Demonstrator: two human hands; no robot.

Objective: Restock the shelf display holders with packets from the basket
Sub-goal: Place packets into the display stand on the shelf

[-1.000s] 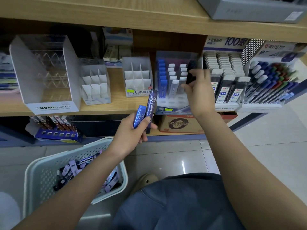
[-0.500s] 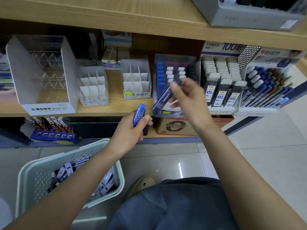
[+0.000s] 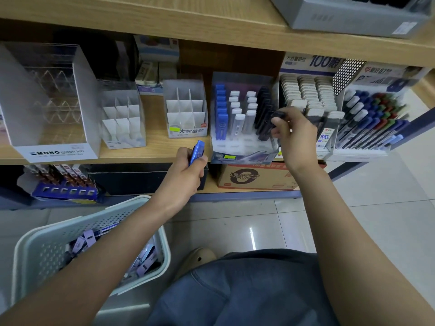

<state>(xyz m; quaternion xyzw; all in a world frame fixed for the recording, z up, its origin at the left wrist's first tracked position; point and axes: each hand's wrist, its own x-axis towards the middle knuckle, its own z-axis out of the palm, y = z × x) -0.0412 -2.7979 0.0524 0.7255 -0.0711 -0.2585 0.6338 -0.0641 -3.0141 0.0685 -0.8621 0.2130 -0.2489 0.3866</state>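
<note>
A clear display holder (image 3: 244, 78) on the shelf holds a blue column, two white-capped columns and a dark column of packets. My right hand (image 3: 292, 135) pinches a dark packet (image 3: 276, 117) at the front of the dark column on the holder's right side. My left hand (image 3: 186, 171) grips a blue packet (image 3: 197, 151) just below the shelf edge, left of the holder. The pale perforated basket (image 3: 35, 245) at the lower left holds several purple and blue packets (image 3: 87, 238), partly hidden by my left forearm.
Two empty divided holders (image 3: 186, 109) (image 3: 122, 118) and a large clear MONO holder (image 3: 47, 95) stand to the left on the shelf. White-capped lead boxes (image 3: 308, 90) and a pen display (image 3: 372, 116) stand to the right. A cardboard box (image 3: 254, 177) sits on the lower shelf.
My right hand took the dark packet from my left hand and carried it up and right to the holder's dark column. My left hand now holds only the blue packet.
</note>
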